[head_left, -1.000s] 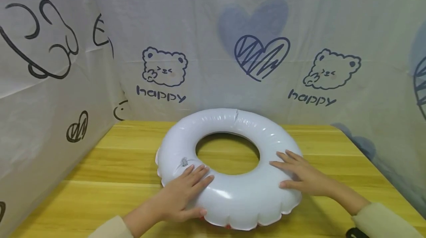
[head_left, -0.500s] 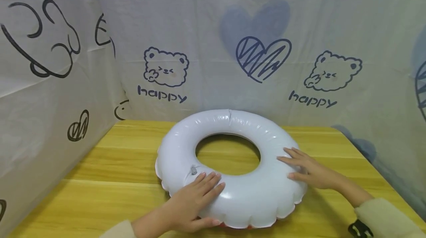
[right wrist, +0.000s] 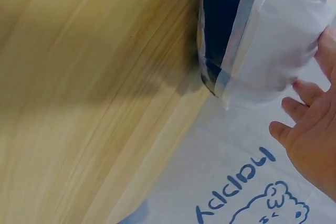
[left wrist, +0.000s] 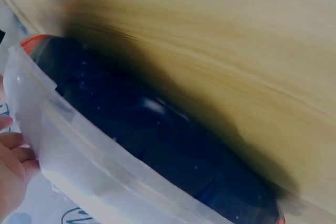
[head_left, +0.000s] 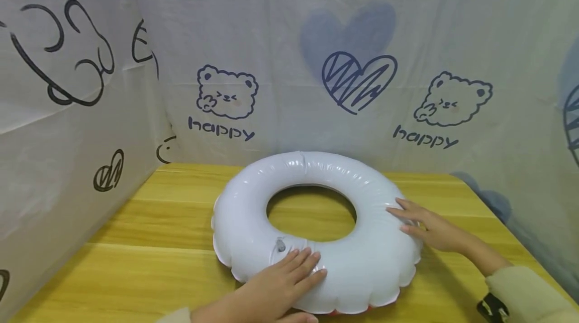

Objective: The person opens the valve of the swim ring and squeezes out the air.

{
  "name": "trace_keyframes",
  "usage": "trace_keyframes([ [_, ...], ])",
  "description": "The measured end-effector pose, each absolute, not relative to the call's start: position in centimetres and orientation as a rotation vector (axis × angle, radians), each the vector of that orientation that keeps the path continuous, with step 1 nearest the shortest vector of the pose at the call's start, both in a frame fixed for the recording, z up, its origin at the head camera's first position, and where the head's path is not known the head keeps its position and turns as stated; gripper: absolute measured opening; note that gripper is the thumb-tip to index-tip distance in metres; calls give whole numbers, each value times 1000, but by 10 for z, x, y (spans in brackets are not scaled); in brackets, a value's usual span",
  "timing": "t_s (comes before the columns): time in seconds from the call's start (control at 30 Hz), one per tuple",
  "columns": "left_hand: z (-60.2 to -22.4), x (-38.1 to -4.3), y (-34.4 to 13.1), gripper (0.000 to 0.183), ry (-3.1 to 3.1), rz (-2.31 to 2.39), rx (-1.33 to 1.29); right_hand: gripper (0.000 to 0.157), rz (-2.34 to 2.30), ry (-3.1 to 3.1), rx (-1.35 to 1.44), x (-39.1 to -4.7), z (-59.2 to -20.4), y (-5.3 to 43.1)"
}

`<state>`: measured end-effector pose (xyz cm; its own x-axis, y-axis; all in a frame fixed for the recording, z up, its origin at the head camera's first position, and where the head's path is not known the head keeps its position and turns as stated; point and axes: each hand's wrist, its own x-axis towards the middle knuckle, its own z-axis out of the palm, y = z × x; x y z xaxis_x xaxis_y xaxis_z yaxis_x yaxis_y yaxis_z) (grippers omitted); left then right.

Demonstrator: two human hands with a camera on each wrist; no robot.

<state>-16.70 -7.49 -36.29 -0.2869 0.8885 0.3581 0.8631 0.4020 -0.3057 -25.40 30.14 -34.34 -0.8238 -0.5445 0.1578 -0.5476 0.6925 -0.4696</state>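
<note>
A white inflatable swim ring (head_left: pixel 244 202) lies flat on the wooden table, its plain side up and a clear air valve (head_left: pixel 281 245) at the near left of its hole. My left hand (head_left: pixel 276 288) rests on the near part of the ring with straight fingers, just right of the valve. On the ring's right side, my right hand (head_left: pixel 434 225) touches the surface with spread fingers. The ring's underside is dark navy with red patches, seen in the left wrist view as a dark band (left wrist: pixel 157 124) and at the edge in the right wrist view (right wrist: pixel 220 24).
The yellow wood-grain table (head_left: pixel 145 222) extends on both sides of the ring. A pale cloth backdrop (head_left: pixel 280 62) printed with hearts, bears and "happy" hangs behind and to the left. A black strap piece (head_left: pixel 493 308) shows at the right sleeve.
The swim ring has turned counterclockwise, its valve moving rightward and nearer. My left hand has moved right and toward me with it; the right hand has shifted slightly right and away.
</note>
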Motion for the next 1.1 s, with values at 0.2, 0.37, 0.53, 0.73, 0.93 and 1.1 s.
trace_keyframes([
  [0.2, -353, -173, -83, 53, -1998, -53, -1490, 44, 698, -2841, 867, -246, -340, 296],
  [0.37, -347, -192, -97, 47, -1885, -203, -1362, 48, 598, -2713, 867, -235, -340, 282],
  [0.53, -350, -208, -112, 49, -1975, -352, -1249, 53, 508, -2642, 858, -226, -345, 261],
  [0.73, -357, -218, -120, 49, -2057, -414, -1211, 59, 390, -2570, 894, -216, -358, 236],
  [0.93, -362, -223, -118, 44, -2102, -452, -1227, 66, 296, -2497, 972, -210, -366, 219],
  [1.1, -366, -227, -116, 38, -2093, -477, -1252, 69, 237, -2396, 1067, -209, -372, 211],
])
